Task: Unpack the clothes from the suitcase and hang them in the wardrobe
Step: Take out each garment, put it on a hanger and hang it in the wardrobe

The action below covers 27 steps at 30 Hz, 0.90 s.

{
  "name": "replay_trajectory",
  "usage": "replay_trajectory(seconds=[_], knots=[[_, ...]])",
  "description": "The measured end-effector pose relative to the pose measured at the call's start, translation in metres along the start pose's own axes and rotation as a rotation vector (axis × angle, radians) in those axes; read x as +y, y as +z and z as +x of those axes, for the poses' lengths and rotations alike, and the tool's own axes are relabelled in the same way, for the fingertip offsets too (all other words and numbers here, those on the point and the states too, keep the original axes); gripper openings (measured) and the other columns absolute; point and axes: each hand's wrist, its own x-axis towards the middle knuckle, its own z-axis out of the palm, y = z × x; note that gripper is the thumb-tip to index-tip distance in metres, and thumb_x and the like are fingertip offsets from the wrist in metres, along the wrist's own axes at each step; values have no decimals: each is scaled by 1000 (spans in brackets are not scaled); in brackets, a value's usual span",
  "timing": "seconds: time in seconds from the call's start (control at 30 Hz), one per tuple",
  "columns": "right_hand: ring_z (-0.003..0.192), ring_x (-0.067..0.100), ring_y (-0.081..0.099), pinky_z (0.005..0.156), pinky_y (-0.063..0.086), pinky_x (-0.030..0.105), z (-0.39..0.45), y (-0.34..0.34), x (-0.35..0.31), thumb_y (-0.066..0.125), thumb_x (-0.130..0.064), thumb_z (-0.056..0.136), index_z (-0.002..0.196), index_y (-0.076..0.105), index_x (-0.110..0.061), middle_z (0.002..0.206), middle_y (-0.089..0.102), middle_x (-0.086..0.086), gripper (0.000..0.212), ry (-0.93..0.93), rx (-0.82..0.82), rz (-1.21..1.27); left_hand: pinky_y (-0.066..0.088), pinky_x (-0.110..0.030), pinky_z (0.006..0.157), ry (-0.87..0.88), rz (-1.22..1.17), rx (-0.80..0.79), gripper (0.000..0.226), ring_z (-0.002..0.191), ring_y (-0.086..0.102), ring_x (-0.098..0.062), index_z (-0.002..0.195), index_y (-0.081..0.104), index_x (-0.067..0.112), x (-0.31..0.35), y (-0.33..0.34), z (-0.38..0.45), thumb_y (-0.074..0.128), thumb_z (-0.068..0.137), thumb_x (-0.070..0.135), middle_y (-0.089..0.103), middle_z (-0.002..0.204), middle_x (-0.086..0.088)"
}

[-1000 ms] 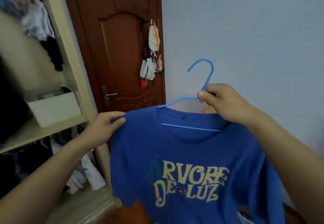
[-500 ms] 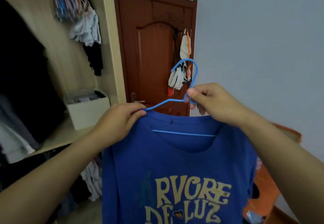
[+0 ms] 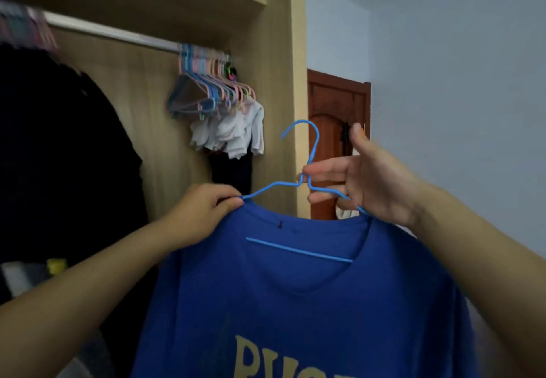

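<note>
Wardrobe-side, hands point(image 3: 204, 215) pinching hangered shirt point(image 3: 295, 303)

Blue T-shirt point(image 3: 295, 303): yellow print at bottom edge, cropped; letters "PVO" partly legible.

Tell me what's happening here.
A person is holding a blue T-shirt on a blue hanger in front of an open wardrobe. The left hand pinches the shirt's shoulder at the hanger's end, and the right hand holds the hanger near the base of its hook. It is not yet on the rail, where spare hangers and dark clothes hang.
</note>
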Motion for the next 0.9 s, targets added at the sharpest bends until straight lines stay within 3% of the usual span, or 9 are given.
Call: replay_trajectory(seconds=[0.1,0.17,0.27,0.4,0.5,0.6,0.73,0.83,0.9], knots=[[78,25,69,40,25,21,48,29,-39,17,-78,93,116,73,-1,127,67,12,98,-59,21,50,50,-36,87,32,166,82,28,96,65,-15,105,73,22,-26,-56,49,55,99,41,73,101,4],[67,23,64,40,24,21,78,51,-63,18,-80,92,106,76,0,118,70,11,100,-103,107,47,50,-39,93,29,331,170,32,107,62,-22,117,68,25,-42,-93,70,50,100,45,67,113,-1],[73,28,70,45,24,23,110,75,-88,17,-80,92,103,76,2,120,71,13,102,-169,161,93,49,-44,100,-24,471,286,41,118,56,-32,136,58,26,-64,-148,67,54,96,35,57,129,-8],[91,30,73,44,27,20,143,99,-101,16,-80,92,114,68,4,123,66,15,101,-207,158,164,50,-47,96,62,769,462,41,112,56,-36,130,65,18,-86,-221,19,57,89,24,59,123,-11],[79,26,69,38,28,19,181,129,-91,16,-82,90,116,67,4,126,64,17,103,-210,147,155,47,-52,96,-3,931,615,46,113,55,-41,122,70,11,-107,-265,-33,49,84,26,60,124,-18],[69,22,65,37,26,16,223,159,-82,14,-83,89,116,67,5,122,65,16,106,-207,159,137,40,-59,102,-100,1153,695,52,123,47,-50,126,68,7,-139,-300,-81,46,83,25,52,135,-28],[63,22,64,38,28,17,267,194,-101,9,-82,90,122,63,3,108,68,15,106,-250,164,130,29,-65,110,-245,1205,756,55,133,32,-60,134,65,13,-167,-324,-100,48,86,34,36,151,-30],[73,28,67,34,33,15,302,209,-120,9,-81,90,121,63,4,118,68,19,105,-321,184,147,24,-65,114,-372,1128,772,66,139,24,-60,143,56,18,-177,-326,-89,37,87,46,25,156,-34],[68,26,70,35,30,16,325,215,-123,10,-83,89,119,65,3,120,68,20,107,-338,178,153,26,-65,114,-400,1114,777,68,140,23,-58,144,55,17,-178,-329,-74,35,86,47,22,157,-36]])
